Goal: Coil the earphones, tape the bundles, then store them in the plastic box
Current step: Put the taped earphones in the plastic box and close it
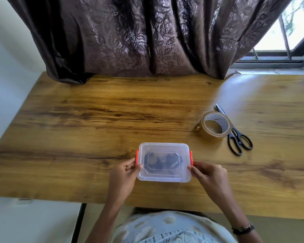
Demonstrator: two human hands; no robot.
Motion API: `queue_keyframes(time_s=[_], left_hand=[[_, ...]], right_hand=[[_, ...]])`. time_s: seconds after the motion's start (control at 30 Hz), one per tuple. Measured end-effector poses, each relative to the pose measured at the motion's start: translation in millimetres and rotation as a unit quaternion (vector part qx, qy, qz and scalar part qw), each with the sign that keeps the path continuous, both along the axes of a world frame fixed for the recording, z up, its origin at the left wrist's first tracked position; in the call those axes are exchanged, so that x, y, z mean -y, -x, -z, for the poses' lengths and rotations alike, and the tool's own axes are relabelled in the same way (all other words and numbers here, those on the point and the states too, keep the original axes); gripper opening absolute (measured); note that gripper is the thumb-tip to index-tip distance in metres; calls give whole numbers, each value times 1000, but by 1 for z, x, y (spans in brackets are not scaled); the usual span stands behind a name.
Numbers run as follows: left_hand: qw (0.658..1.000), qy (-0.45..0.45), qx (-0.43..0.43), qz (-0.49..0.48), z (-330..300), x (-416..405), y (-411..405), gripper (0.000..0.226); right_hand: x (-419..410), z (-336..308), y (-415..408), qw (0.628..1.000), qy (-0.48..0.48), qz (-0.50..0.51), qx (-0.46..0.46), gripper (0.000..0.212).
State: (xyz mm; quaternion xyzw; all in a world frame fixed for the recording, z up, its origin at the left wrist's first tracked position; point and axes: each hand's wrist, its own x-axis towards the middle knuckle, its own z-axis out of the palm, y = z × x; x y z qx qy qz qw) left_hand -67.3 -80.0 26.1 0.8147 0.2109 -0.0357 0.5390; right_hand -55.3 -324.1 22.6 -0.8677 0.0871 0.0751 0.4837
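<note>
Wood-grain brown table (pixel 112 109) carries one clear rectangular plastic box (pixel 164 177) with its lid on and two orange latches (pixel 191 157), one at each short end; it sits toward 6 o'clock, close to the near edge. Dark coiled earphones (pixel 168 159) show dimly through the lid, inside the box; how many bundles there are cannot be told. One left hand (pixel 124 174) grips the box's 9 o'clock end, its fingers (pixel 130 167) curled against the latch there and the thumb on the lid's rim, while one right hand (pixel 208 173) grips the 3 o'clock end the same way. Toward 2 o'clock from the box, well apart, stands one roll of brown packing tape (pixel 215 126), lying flat with a short tab loose at its left, and it touches one pair of black-handled scissors (pixel 236 137) just beyond it. Bare tabletop spreads from 9 to 12 o'clock up to a dark brown leaf-patterned curtain (pixel 139 37) hanging over the far edge.
</note>
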Motion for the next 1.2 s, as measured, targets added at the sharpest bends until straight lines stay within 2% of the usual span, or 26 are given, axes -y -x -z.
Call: queue_keyframes(time_s=[0.33, 0.6, 0.87, 1.2], left_hand=[[997, -3, 73, 24, -45, 20, -74, 45], [983, 34, 177, 44, -81, 68, -165, 40], [985, 74, 133, 86, -48, 123, -260, 21], [991, 82, 59, 83, 1, 163, -301, 24]], right_hand=[[18, -48, -65, 994, -9, 48, 96, 25], [65, -84, -152, 982, -20, 83, 166, 24], [116, -67, -232, 985, -50, 94, 137, 28], [154, -16, -270, 988, -75, 118, 67, 35]])
